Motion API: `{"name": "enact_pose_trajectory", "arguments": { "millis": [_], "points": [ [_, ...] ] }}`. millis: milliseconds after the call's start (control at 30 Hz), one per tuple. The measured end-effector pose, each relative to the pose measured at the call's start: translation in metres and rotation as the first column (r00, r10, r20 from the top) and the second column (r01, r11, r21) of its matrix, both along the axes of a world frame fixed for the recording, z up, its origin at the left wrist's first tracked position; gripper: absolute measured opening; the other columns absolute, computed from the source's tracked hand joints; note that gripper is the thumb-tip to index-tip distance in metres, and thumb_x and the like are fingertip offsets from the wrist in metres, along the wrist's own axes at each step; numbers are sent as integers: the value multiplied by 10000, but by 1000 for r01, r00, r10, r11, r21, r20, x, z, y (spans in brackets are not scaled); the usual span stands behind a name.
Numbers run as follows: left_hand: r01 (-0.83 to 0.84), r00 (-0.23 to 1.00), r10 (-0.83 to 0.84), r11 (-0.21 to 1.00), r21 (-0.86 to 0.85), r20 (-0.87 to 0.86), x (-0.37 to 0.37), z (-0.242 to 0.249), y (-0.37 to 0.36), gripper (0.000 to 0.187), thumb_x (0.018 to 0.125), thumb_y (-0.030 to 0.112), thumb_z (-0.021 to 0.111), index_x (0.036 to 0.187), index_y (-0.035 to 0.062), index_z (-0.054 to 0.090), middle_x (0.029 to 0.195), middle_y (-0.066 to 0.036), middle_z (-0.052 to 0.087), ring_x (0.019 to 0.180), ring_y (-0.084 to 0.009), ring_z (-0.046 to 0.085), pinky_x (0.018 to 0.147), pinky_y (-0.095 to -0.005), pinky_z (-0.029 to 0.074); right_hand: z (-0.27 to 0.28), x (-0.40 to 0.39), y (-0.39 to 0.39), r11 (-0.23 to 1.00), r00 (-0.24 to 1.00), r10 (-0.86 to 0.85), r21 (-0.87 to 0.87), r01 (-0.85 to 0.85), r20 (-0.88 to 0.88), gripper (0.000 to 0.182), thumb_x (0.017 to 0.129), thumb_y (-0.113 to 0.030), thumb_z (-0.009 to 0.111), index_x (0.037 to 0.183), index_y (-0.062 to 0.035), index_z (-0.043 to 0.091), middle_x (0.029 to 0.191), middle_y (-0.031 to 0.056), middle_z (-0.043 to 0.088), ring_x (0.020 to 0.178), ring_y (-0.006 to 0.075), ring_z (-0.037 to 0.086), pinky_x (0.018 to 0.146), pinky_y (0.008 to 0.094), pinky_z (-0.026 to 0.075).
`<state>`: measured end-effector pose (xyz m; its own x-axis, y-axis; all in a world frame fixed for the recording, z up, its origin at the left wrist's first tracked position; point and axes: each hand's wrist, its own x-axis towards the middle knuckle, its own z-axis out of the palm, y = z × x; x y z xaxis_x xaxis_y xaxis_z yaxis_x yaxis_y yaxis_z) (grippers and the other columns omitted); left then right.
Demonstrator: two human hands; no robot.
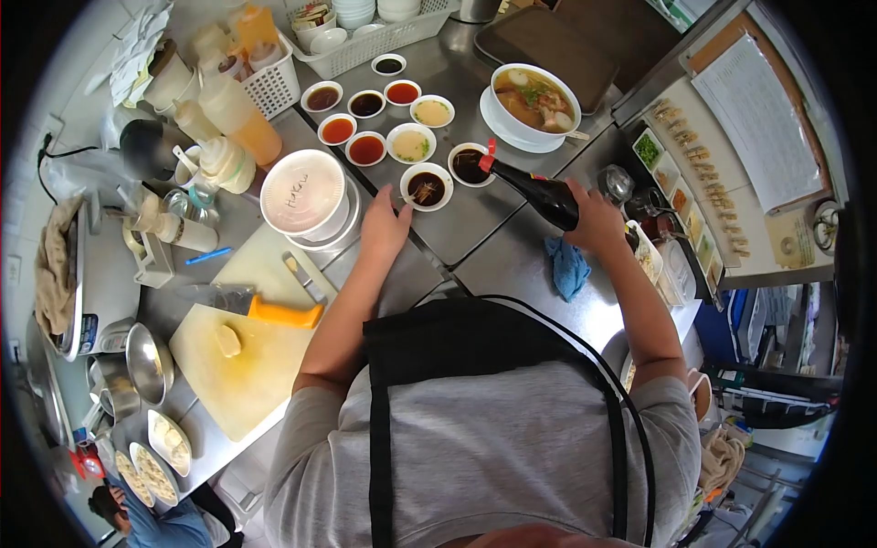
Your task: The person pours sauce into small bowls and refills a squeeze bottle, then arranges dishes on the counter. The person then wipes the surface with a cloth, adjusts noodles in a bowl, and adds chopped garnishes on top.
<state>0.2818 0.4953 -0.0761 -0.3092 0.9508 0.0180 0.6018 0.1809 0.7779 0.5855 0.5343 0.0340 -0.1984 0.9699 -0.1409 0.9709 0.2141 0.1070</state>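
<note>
My right hand (596, 217) is wrapped round a dark sauce bottle (539, 194) with a red cap. The bottle is tilted, its spout by the rim of a small white dish of dark sauce (470, 164). My left hand (385, 226) rests on the steel counter, thumb and fingers apart, beside a dish of dark sauce with pale shreds (426, 188). Several more small dishes stand beyond, among them an orange-red sauce (366, 148) and a creamy one with green bits (411, 143).
A large soup bowl (535, 99) sits on a plate at the back. Left of my left arm are a lidded white tub (303, 194), a cutting board (233, 384) and an orange-handled knife (283, 313). A blue cloth (567, 268) lies below the bottle. Another person (160, 516) is at lower left.
</note>
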Motion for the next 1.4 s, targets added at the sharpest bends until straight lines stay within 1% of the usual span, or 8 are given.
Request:
{"name": "enact_pose_trajectory", "arguments": {
  "millis": [233,333,433,533,633,733,833,1400],
  "points": [
    [-9,995,9,1000,4,-101,-1,-5,21,242,698,190,599,850,9,547,709,-145,583,692,-294,572,638,-387,447,-2,5,2,1000,983,-26,-6,25,-180,813,478,-206,677,1213,-189,329,934,149,525,866,310,532,746,363,444],
    [10,965,-38,994,-109,-259,2,5,24,217,687,188,604,826,29,559,734,-132,565,721,-292,560,641,-381,446,-7,8,3,1000,973,9,-2,-9,-231,804,508,-222,676,1222,-209,309,942,138,518,863,313,532,741,379,446],
    [125,861,-21,977,171,-509,12,-2,28,153,662,190,621,744,65,590,710,-93,543,693,-269,546,608,-360,442,-2,2,0,999,973,47,-13,-51,-227,812,501,-226,673,1225,-212,307,945,133,516,856,312,531,741,375,444],
    [187,824,-97,977,105,-559,19,-7,32,169,647,197,630,774,89,607,788,-79,499,798,-271,502,653,-374,425,-5,-2,-3,991,967,135,34,-131,-218,811,493,-226,670,1221,-216,313,928,127,513,835,310,530,734,374,441],
    [129,870,-41,981,146,-491,23,-7,25,371,617,259,665,932,89,568,944,-99,478,935,-293,443,758,-406,383,-3,-8,-7,986,974,164,16,-164,-153,802,489,-223,667,1213,-221,323,907,123,508,814,308,527,726,374,437],
    [94,934,-22,978,186,-356,23,6,16,714,534,309,724,1133,74,415,1118,-130,393,1076,-297,341,857,-427,298,-4,-11,-9,982,974,187,15,-186,-126,789,492,-214,667,1205,-225,329,891,121,504,801,306,525,718,379,436],
    [133,936,-87,985,113,-342,24,15,16,953,479,292,768,1234,43,241,1171,-150,363,1077,-307,351,879,-420,287,-5,-15,-11,981,974,195,10,-196,-116,787,481,-215,670,1198,-208,346,890,114,495,805,309,518,718,377,435],
    [90,980,-60,984,152,-190,28,-2,10,952,486,228,771,1248,52,229,1116,-142,415,1077,-300,357,885,-427,272,12,-28,-1,947,934,311,28,-321,178,769,515,-201,686,1200,-226,338,878,96,510,785,279,536,696,350,432]
  ]
}}
